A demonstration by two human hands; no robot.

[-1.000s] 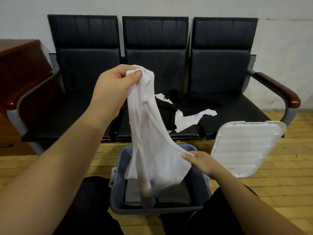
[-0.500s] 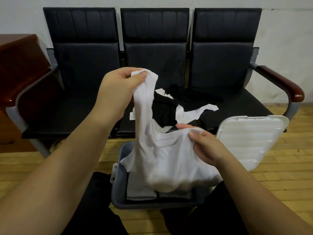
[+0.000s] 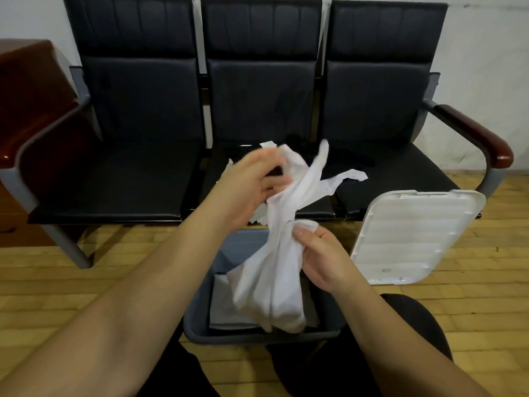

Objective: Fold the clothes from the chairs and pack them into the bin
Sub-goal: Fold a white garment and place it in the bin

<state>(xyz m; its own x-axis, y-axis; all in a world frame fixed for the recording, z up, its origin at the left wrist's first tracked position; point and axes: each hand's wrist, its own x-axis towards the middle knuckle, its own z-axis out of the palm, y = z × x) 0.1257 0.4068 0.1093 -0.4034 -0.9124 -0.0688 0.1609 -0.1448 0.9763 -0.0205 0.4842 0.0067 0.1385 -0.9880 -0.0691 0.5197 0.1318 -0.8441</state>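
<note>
A thin white garment [image 3: 274, 270] is held bunched over the grey plastic bin [image 3: 200, 319], in which folded grey and dark cloth is seen. It is pinched at mid-length by the right hand [image 3: 323, 259]; its top is gripped by the blurred left hand [image 3: 252, 184]. A ribbed white lid [image 3: 412, 239] is propped beside the bin on the wooden floor [image 3: 57, 282]. More black and white clothes [image 3: 340, 164] are left on the padded black chairs [image 3: 137, 110] against a white wall. No writing can be read.
</note>
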